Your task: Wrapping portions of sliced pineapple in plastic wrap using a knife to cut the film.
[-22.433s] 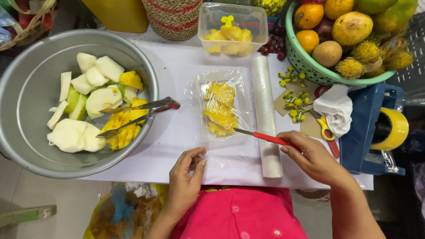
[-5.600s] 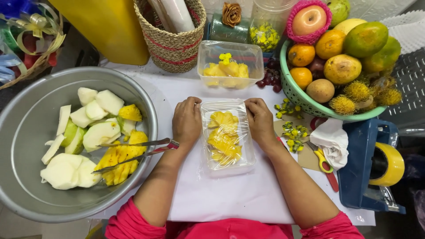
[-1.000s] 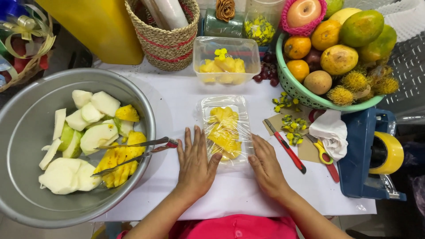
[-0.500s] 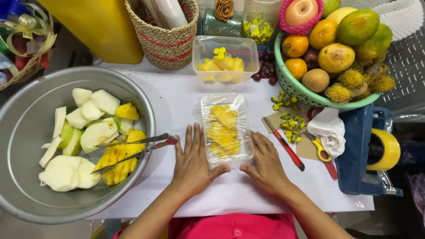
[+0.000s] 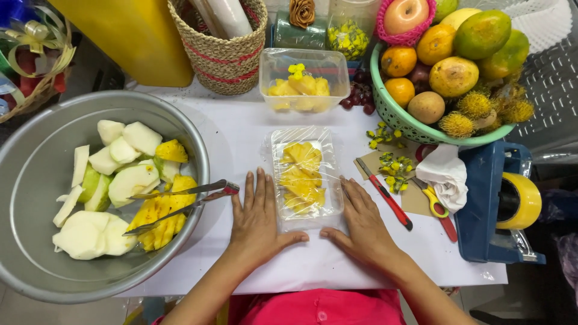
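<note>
- Wrapped tray (image 5: 304,176) of pineapple pieces sits mid-table on the white sheet (image 5: 241,129), near the front edge.
- Left hand (image 5: 260,216) lies flat just left of the tray, fingers spread, thumb tucked under its near end; grips nothing.
- Right hand (image 5: 363,219) mirrors it on the right side, open, palm down.
- Film looks stretched over the top; looks like the near-end fold is all that's left to press down.
- Second tub (image 5: 304,81) at back is unwrapped.
- Red knife (image 5: 385,194) lies just right, untouched.
</note>
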